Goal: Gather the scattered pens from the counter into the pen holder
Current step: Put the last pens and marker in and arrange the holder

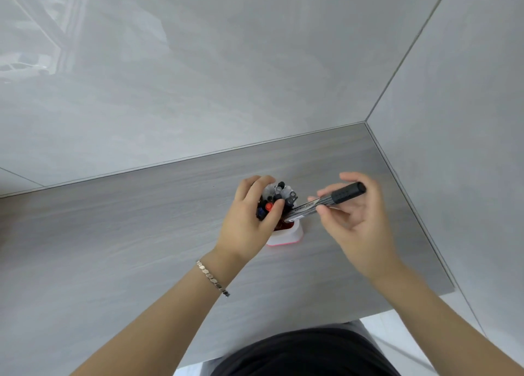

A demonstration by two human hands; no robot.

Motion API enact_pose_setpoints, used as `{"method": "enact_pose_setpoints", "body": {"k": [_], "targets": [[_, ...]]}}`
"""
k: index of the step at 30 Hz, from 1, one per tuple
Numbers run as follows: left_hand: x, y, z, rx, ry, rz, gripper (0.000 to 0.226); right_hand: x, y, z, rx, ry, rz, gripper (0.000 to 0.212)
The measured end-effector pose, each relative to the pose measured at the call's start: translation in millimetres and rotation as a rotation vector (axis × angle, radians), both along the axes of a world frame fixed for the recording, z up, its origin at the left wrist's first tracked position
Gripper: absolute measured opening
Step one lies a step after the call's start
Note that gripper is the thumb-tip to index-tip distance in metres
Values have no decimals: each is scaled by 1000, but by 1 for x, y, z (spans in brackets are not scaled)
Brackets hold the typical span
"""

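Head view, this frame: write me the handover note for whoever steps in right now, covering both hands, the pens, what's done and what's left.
Left hand: closed around the bundle of pens standing in the pen holder, holding them together.
Right hand: pinching a black marker, tilted, lower end at the holder's mouth, cap end up and to the right.
Holder: white with a pink base edge, on the grey counter near the corner.
Done: most pens appear gathered; no loose pens show on the visible counter.
Left: slide the marker in, then release both hands.
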State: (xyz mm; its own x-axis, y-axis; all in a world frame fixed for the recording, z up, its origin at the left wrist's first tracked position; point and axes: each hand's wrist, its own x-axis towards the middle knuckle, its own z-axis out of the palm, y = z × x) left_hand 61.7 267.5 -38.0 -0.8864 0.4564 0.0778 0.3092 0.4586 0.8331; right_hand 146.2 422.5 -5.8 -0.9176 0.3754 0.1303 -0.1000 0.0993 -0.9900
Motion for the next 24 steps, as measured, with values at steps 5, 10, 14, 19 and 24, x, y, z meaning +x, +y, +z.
{"method": "enact_pose_setpoints", "body": {"k": [5,10,14,19,24], "targets": [[2,-2,-1,6,-12,18,50,-5,-3,2,149,14,12,75],[10,7,-1,-56,0,-73,53,-7,1,5,554,-147,161,58],[10,3,-2,30,-62,-124,48,0,-2,-27,877,13,75,36],[10,-10,-3,-11,-107,-242,48,12,-13,-64,888,65,-8,30],[11,5,1,-96,-98,-61,58,-5,-12,-59,729,21,-57,40]]}}
